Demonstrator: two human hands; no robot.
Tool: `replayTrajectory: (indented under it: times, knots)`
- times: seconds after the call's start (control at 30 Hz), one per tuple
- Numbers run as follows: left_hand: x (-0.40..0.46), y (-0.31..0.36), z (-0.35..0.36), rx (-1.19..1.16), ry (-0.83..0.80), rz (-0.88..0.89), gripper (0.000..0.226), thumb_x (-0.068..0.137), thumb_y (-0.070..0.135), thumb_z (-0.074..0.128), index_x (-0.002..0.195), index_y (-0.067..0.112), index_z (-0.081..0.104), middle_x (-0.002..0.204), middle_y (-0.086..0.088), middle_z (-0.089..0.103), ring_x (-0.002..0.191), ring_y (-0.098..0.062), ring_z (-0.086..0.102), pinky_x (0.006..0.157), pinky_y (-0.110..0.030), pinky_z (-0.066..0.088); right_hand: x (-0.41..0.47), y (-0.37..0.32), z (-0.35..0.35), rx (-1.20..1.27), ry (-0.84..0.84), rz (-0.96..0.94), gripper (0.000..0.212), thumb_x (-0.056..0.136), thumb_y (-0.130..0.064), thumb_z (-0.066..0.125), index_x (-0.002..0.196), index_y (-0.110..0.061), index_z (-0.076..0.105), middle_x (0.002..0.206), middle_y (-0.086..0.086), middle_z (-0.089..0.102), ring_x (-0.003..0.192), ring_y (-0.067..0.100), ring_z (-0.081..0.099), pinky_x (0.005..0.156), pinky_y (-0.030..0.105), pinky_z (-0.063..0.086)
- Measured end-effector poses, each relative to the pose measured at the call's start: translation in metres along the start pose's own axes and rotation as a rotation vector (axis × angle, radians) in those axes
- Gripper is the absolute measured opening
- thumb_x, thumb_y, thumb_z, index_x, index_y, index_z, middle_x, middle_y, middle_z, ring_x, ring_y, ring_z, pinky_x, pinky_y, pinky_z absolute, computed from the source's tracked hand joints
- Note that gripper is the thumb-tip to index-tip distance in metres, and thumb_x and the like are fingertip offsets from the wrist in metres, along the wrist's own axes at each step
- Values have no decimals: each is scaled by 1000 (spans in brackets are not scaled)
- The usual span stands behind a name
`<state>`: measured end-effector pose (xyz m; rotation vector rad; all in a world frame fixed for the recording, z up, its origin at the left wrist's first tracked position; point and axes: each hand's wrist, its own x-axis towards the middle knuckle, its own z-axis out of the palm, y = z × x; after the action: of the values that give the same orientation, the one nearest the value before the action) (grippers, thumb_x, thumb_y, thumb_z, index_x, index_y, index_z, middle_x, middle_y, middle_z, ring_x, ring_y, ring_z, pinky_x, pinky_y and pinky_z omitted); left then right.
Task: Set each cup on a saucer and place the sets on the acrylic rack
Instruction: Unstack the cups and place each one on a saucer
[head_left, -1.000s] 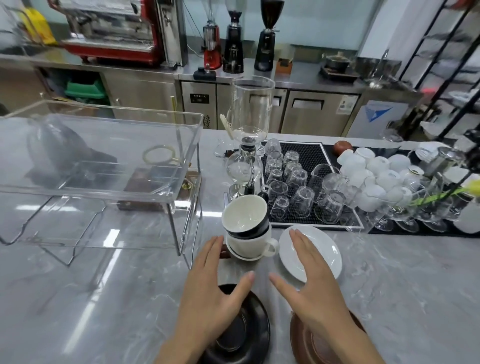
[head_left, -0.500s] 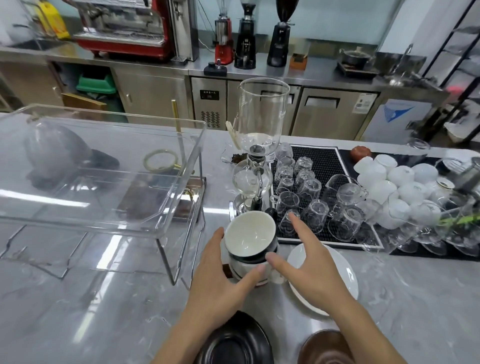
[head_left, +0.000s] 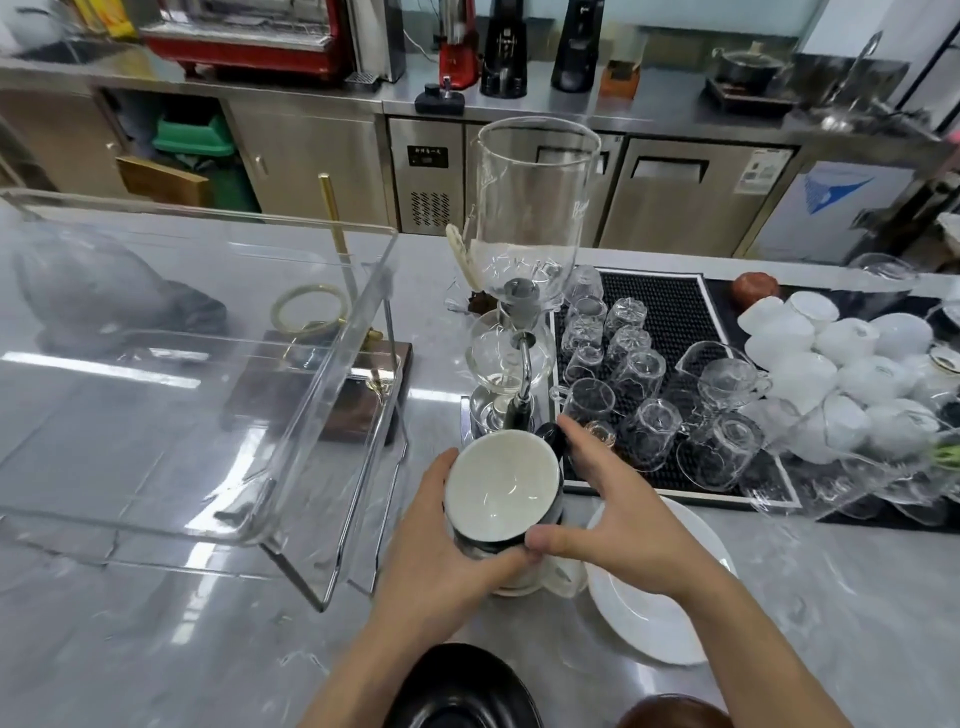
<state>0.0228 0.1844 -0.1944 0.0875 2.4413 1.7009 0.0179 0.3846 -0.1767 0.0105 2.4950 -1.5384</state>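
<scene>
Cup: black cup (head_left: 503, 483) atop white cup (head_left: 540, 571), just right of acrylic rack (head_left: 197, 374).
Grip: left hand (head_left: 436, 545), right hand (head_left: 623, 514) clasping black cup.
Risk: likely toppling white cup if lifted askew.

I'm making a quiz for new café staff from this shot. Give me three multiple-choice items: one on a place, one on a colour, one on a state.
1. Where is the white saucer?
A. on the acrylic rack
B. on the counter, right of the stacked cups
C. on the black mat

2. What colour is the top cup outside?
A. black
B. red
C. yellow

3. What are the hands doing?
A. both grip the top cup
B. both rest flat on the counter
C. one lifts a glass

Answers:
1 B: it lies on the marble beside the stack.
2 A: a black wall shows below its white inside.
3 A: the left hand and right hand wrap round it from either side.
</scene>
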Motion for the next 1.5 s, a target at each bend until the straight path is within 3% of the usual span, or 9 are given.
replayTrajectory:
  times: [0.17,0.27,0.63,0.77,0.83,1.03,1.1,1.33,1.5]
  knots:
    - [0,-6,4,-122,19,-19,86,48,45,92,124,47,51,116,31,62,109,9,60,90,-25,52,5,3,0,70,-13,-3,126,43,-57,92,150,-42,27,143,-36,35,130,-14,36,115,28,31]
    - [0,-9,5,-127,45,-19,92,45,49,92,127,45,51,116,30,62,110,7,61,95,-32,54,6,2,3,89,16,-7,127,41,-54,93,150,-40,29,149,-26,37,138,-3,36,118,32,30]
    - [-7,6,-1,-121,78,64,92,48,45,92,131,41,51,120,32,59,115,9,57,98,-38,54,-6,-10,3,136,59,-36,130,35,-58,92,149,-40,32,141,-30,42,137,-2,38,116,30,31]
    - [-15,13,-4,-130,76,77,92,50,36,96,130,40,51,119,32,59,114,8,58,97,-45,55,-15,-15,3,146,81,-65,121,39,-43,95,144,-44,35,140,-28,45,134,-7,40,115,27,32]
    - [-21,15,-7,-140,68,95,92,50,33,98,130,41,52,119,31,60,115,7,58,96,-41,56,-22,-18,4,152,94,-82,119,39,-38,95,142,-43,36,138,-28,47,131,-10,42,112,22,32]
    - [-40,17,-10,-170,45,153,94,51,18,100,131,34,54,120,25,63,115,3,60,82,-9,50,-40,-23,6,102,137,-126,118,36,-39,96,140,-48,40,139,-21,52,128,-7,47,107,18,36]
    - [-52,22,-12,-188,41,175,90,49,21,99,126,39,55,118,30,63,113,8,60,81,-5,49,-51,-27,8,94,153,-143,111,35,-34,97,130,-55,43,134,-24,54,123,-11,49,103,13,38]
    - [-86,25,-13,-158,59,232,85,43,42,100,110,66,55,118,36,62,112,12,60,81,-2,47,-84,-29,18,73,207,-146,114,21,-42,96,125,-46,50,125,-16,61,118,6,57,103,28,46]
    - [-104,3,-15,-138,63,192,101,30,55,96,122,53,55,121,23,65,113,0,65,85,-27,60,-111,-30,33,31,215,-123,115,21,-39,95,128,-41,50,124,-14,61,114,10,57,101,32,48]
